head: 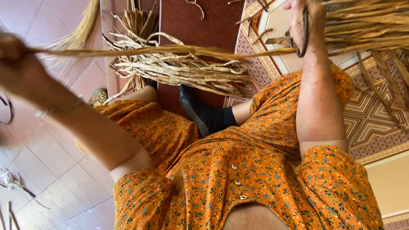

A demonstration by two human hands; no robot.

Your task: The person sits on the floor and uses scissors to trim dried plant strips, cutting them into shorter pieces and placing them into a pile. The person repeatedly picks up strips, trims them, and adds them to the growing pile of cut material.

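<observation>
A long dry leaf (pixel 170 51) is stretched tight between both hands, above the lap. The left hand (pixel 17 55) is blurry but looks closed on one end. The right hand (pixel 304 21) pinches the other end and also grips dark scissors (pixel 303 36). The leaf looks light, thin and stiff, and could tear or split. Holding it near the ends seems best. More leaves (pixel 183 72) lie on the floor (pixel 55 170).

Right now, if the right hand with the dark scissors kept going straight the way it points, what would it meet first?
Probably the pile of dried leaves lying on the patterned mat just beyond the right hand. Depth is hard to judge, so the right hand may pass above it.
</observation>
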